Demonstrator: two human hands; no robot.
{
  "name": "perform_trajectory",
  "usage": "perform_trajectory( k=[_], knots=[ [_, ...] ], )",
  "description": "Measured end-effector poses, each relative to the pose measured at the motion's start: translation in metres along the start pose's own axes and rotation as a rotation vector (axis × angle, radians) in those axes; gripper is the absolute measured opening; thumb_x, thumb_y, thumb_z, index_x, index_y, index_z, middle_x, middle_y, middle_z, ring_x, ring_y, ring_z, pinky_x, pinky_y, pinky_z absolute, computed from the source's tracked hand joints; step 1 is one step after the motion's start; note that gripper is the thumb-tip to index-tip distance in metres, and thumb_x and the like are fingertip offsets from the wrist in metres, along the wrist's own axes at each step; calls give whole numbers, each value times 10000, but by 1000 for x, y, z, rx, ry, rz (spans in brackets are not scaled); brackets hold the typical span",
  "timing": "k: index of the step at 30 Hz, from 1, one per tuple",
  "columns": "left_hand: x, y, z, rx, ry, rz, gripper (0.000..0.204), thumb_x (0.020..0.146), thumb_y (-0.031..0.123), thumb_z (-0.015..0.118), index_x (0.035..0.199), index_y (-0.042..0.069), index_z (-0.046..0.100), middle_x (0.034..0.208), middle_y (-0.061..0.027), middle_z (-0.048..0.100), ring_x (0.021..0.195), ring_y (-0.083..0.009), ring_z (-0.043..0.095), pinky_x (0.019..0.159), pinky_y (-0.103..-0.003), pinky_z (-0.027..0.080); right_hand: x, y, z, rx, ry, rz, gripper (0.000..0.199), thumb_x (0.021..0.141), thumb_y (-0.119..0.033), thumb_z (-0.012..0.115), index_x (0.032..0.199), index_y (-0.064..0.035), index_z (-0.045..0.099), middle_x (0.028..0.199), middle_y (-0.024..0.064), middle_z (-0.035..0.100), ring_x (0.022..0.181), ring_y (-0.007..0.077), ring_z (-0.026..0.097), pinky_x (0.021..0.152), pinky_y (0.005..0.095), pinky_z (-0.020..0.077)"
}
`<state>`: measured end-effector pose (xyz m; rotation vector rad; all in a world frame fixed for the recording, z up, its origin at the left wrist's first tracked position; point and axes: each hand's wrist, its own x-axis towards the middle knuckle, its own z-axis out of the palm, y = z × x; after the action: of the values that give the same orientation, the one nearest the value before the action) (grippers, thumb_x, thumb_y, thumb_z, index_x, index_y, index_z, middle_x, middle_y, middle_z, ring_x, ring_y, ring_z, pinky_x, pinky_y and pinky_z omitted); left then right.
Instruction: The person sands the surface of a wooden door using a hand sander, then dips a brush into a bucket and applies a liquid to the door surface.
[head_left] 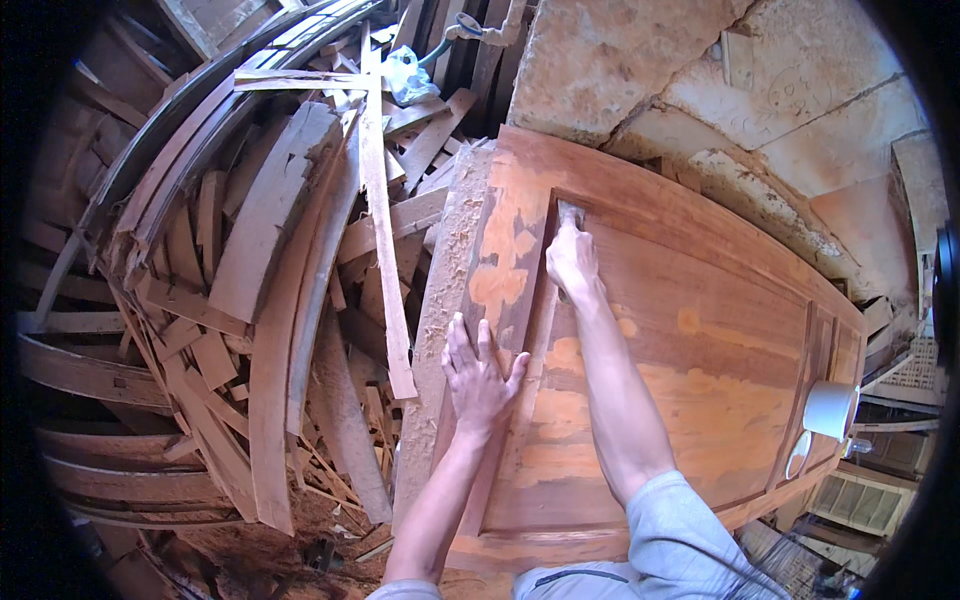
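Observation:
A wooden panel door [660, 310] lies flat before me, its reddish-brown face marked with paler orange patches. My right hand [574, 262] is closed at the far left corner of the recessed panel. A small grey flat tool [570, 215] sticks out beyond its fingers; its exact kind is not clear. Nearer to me, my left hand [480, 380] rests with spread fingers on the door's left edge, holding nothing. Dusty shavings cover the pale board [450, 270] alongside that edge.
Scrap boards and offcuts [270, 230] are heaped on the left, with a long thin strip [378, 220] on top. A white tub [830, 410] stands on the door's right end, beside a white oval item [798, 455]. Cracked stone slabs [620, 60] border the far side.

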<state>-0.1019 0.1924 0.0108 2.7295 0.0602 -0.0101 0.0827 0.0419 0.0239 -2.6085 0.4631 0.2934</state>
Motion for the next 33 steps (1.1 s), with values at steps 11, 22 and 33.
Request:
perform_trajectory(
  k=[11,22,33],
  knots=[
    [1,1,0,-81,15,-8,759,892,540,566,1404,22,353,1502,-287,237,1407,-432,232,1081,-581,252,16,4,-20,-180,-136,-31,301,807,-98,526,1048,57,617,909,284,671,867,419,677,717,480,549],
    [1,3,4,6,51,0,790,881,615,527,1386,21,403,1491,-285,267,1391,-408,277,1063,-548,291,25,59,-119,687,-440,125,340,998,-154,369,1292,-3,450,784,98,593,554,157,577,486,328,528],
    [0,-1,5,30,62,1,789,875,619,533,1382,27,411,1492,-283,274,1390,-404,286,1063,-548,293,-17,27,-72,204,-266,58,356,958,-164,474,1288,-41,527,1006,250,671,839,334,698,664,456,592]
  ],
)
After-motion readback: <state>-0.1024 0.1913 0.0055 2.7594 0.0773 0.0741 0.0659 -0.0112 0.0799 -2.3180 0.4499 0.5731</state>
